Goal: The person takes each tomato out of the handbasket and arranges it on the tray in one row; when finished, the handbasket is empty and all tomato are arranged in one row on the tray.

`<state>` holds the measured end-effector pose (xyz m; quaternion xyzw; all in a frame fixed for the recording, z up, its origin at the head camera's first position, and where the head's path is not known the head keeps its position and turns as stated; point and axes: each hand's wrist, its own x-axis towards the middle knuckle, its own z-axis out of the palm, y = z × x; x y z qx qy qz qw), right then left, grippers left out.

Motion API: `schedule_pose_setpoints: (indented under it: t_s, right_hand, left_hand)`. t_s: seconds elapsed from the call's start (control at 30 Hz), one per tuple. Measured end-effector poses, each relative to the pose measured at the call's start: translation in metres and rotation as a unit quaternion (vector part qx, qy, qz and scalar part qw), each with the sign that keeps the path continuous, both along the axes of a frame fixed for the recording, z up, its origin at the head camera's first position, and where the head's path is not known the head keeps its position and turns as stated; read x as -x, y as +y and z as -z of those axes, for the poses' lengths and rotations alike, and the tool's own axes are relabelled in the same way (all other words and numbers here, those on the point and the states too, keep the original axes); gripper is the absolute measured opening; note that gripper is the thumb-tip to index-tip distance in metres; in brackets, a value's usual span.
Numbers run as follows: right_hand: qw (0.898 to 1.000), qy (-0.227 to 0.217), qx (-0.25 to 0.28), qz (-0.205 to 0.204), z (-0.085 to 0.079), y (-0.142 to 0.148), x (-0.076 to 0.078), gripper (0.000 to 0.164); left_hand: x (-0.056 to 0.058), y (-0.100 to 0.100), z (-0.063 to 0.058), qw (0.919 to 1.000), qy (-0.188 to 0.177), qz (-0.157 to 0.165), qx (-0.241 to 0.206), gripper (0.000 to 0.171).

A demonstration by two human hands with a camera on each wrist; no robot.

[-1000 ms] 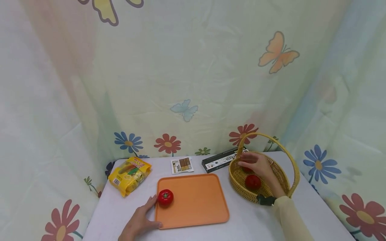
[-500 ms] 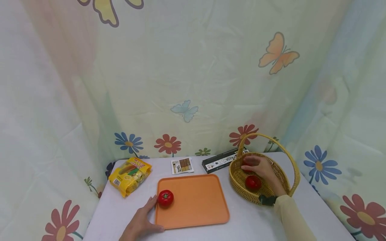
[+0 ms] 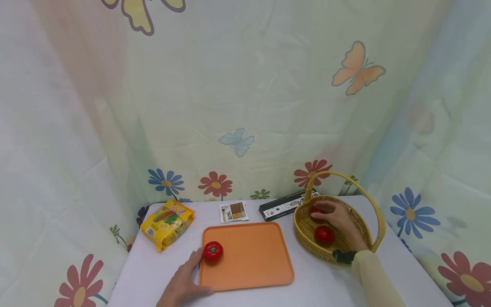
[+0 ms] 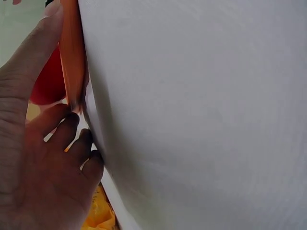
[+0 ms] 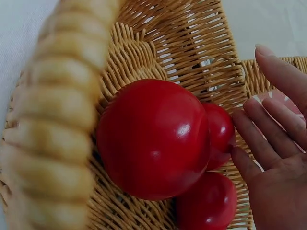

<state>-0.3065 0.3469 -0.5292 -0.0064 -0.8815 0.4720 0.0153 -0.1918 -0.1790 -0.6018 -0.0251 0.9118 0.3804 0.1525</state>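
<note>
My left hand lies against the near left corner of the orange tray, fingers along its left edge and thumb at its front edge. A red tomato with a green stem top sits on the tray beside those fingers. Inside the wicker basket at the right, my right hand reaches to a red round thing at the back, which it partly covers. The right wrist view shows a large glossy red ball-like piece in front, with a smaller one right at my extended fingertips.
Another red piece lies low in the basket. Its tall handle arches over my forearm. Behind the tray are a small packet and a black pasta box. A yellow bag lies at the left.
My right hand has sunk a little lower in the basket over the rear red piece. My left thumb has slid slightly right along the tray's front edge. The head view has shifted slightly.
</note>
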Motion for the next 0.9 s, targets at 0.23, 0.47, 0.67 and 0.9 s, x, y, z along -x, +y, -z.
schedule_pose_setpoints:
  t_s: [0.23,0.47,0.67,0.9]
  right_hand:
    - [1.000,0.004,-0.008,-0.001,0.002,0.003,0.001,0.063]
    - [1.000,0.001,-0.006,-0.003,0.000,0.003,0.000,0.063]
    - [1.000,-0.007,-0.020,0.003,-0.001,0.005,0.004,0.060]
    - [0.999,-0.041,-0.010,0.018,0.003,0.009,0.010,0.065]
  left_hand:
    - [-0.002,0.005,-0.003,0.9999,0.000,-0.008,0.010,0.129]
    - [-0.001,0.007,-0.003,0.9998,0.002,-0.014,0.014,0.129]
    - [0.002,0.010,-0.001,0.9996,-0.003,-0.020,0.022,0.131]
    - [0.003,0.009,0.002,0.9995,-0.012,-0.024,0.015,0.132]
